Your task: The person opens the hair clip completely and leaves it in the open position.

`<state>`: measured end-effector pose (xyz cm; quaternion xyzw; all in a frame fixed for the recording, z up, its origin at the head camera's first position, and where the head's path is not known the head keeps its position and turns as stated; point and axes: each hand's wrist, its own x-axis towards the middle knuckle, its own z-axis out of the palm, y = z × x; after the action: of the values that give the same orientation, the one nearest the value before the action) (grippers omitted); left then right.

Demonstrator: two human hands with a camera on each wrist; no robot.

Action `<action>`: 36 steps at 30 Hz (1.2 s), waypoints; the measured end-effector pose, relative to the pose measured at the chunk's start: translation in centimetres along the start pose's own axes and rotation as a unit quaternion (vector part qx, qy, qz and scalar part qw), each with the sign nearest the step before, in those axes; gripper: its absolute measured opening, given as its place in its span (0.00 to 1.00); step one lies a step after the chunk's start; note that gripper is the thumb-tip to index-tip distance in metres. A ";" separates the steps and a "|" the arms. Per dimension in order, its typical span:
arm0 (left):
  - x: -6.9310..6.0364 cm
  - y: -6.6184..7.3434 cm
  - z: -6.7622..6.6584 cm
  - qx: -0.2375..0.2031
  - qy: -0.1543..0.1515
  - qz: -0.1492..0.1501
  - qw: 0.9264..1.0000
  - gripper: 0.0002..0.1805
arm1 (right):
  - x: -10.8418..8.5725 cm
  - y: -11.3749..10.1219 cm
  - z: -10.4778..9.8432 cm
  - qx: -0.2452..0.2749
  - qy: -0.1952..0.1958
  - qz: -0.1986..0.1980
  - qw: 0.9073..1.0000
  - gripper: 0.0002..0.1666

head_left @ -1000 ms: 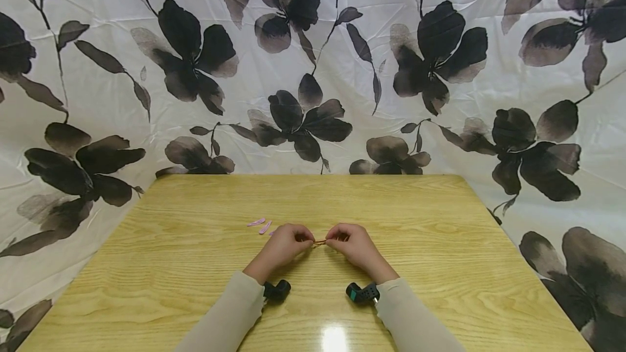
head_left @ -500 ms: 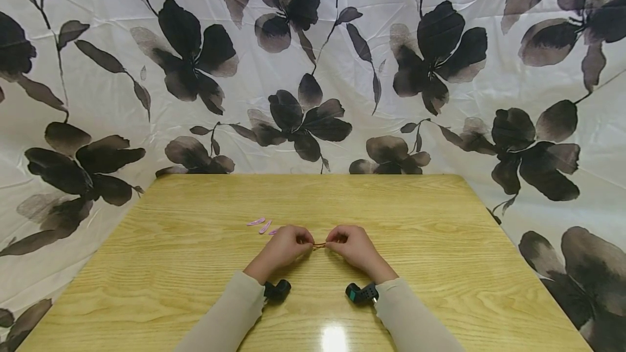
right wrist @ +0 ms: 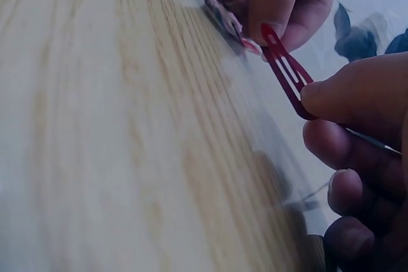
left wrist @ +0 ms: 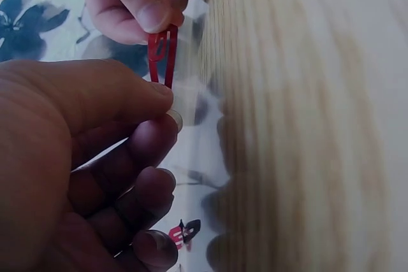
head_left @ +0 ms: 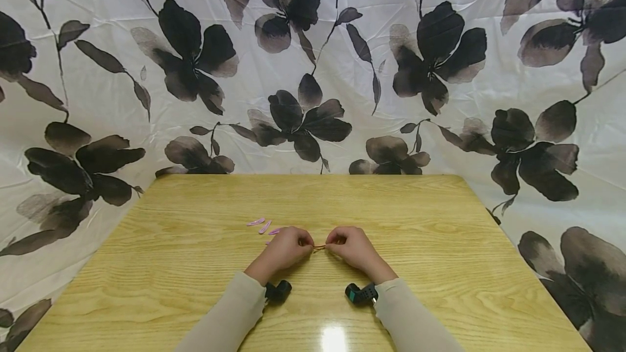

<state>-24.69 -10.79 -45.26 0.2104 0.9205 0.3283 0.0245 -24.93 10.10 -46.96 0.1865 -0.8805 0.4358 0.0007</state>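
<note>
- A red snap hair clip (left wrist: 171, 52) is held stretched between 2 hands over the yellowish wood-grain worktop (head_left: 313, 308), near the middle of the head view.
- The tapered end of the clip is pinched by the left hand (head_left: 285, 246), between thumb and index finger; in the left wrist view the other fingers are seen loosely bent below the grip.
- The broader end is pinched by the right hand (head_left: 353, 244), also between thumb and index finger; in the right wrist view its remaining fingers are seen curled inward under the clip.
- Between the hands, the slotted frame of the clip is left exposed, with an inner tongue seen inside its outer bars.
- 3 pink hair clips (head_left: 265, 227) are laid on the worktop just beyond the left hand, near each other and turned at different angles; the closest is partly covered by that hand.
- A further pink sliver (head_left: 267, 243) is seen at the outer edge of the left hand, the rest being hidden.
- A black left wrist camera (head_left: 279, 291) and a black right wrist camera (head_left: 361, 294) are worn beside the cuffs of 2 cream sleeves (head_left: 227, 314).
- Behind the worktop and along its sides, a white floral cloth (head_left: 288, 115) printed with dark flowers is hung.
</note>
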 end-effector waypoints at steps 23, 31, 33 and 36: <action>-0.2 0.5 0.1 0.051 -0.008 0.022 0.998 0.05 | 0.0 -0.3 -0.2 -0.018 -0.019 -0.007 1.000 0.04; -0.2 0.4 0.1 0.055 -0.015 0.023 0.998 0.05 | 0.0 -0.1 -0.1 -0.027 -0.024 -0.007 0.999 0.04; -0.2 0.4 0.2 0.061 -0.014 0.025 0.998 0.05 | 0.0 -0.2 -0.1 -0.026 -0.024 -0.005 0.999 0.04; -0.2 0.4 0.1 0.070 -0.013 0.029 0.997 0.05 | 0.0 -0.4 -0.2 -0.025 -0.025 -0.001 0.999 0.04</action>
<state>-24.33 -10.47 -45.12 0.2420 0.9344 0.2611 0.0118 -24.80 10.05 -46.55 0.1985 -0.8908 0.4084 -0.0163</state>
